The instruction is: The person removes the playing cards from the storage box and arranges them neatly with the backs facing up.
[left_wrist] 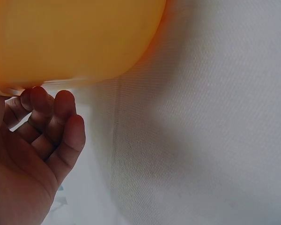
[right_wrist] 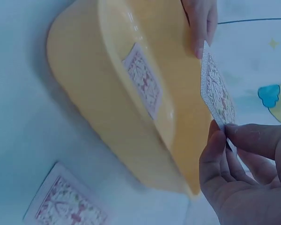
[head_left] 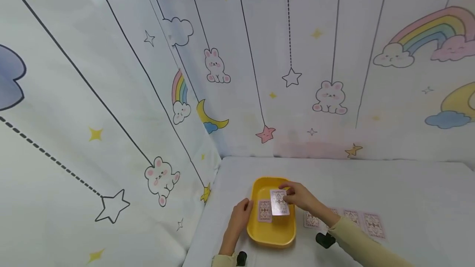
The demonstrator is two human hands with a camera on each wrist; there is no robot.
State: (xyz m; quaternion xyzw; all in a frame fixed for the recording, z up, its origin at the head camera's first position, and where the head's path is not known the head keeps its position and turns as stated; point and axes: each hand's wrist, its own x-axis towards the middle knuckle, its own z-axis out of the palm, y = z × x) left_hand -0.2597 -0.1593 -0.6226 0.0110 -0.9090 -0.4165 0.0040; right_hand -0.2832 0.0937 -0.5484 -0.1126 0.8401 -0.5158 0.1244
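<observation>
My right hand [head_left: 299, 196] pinches a playing card [head_left: 279, 203] between thumb and fingers, holding it above a yellow plastic tray [head_left: 272, 238]. The held card [right_wrist: 216, 89] is seen nearly edge-on in the right wrist view, its red patterned back visible. Another card [head_left: 264, 211] lies back up inside the tray, toward its left side. At the tray's left rim, my left hand [head_left: 240, 214] grips the edge. In the left wrist view, its curled fingers [left_wrist: 65, 105] sit against the outside of the rim, with the thumb mostly hidden.
On the white table [head_left: 419, 193], several cards [head_left: 374, 224] lie back up in a row right of the tray, partly covered by my right forearm. Dark wrist devices [head_left: 325, 240] show near both wrists. A printed cloth wall [head_left: 297, 135] borders the table's back and left.
</observation>
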